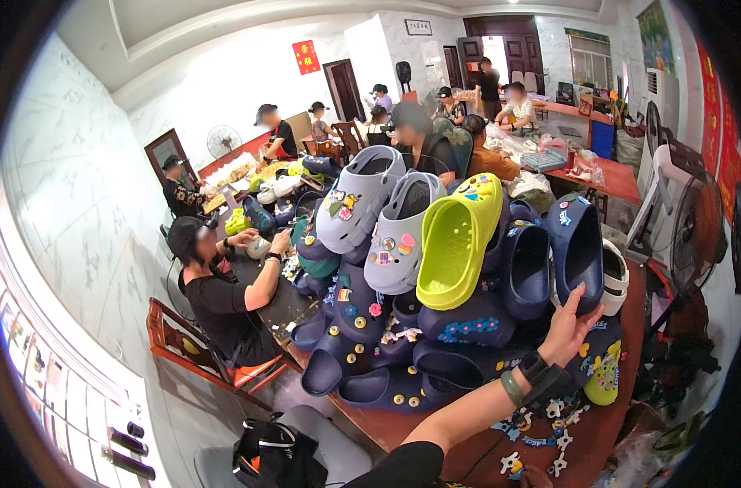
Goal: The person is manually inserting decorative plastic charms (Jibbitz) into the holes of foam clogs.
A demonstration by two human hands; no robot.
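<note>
Navy clog [578, 244] sits in the head view at the right end of a stacked heap, heel toward the wearer, opening facing up. Left hand [572, 321] grasps it at the heel; right hand out of frame, state can't be told. Beside it: lime clog [456, 252], lavender clogs [358, 195], more navy ones underneath, some with colorful charms. Surface is a red-brown table [478, 455], mostly covered by the heap; loose white and blue trim pieces [553, 431] lie near the front edge. Left side: co-worker in black [224, 293] seated at the table, wooden chair [179, 346] behind. Grey chair [334, 439] with black bag [277, 451] at the bottom. Room: pale marbled wall [94, 163] left, more people at tables farther back, red wall sign [306, 57], open doorway [494, 53], large dark fan [697, 232] right.
</note>
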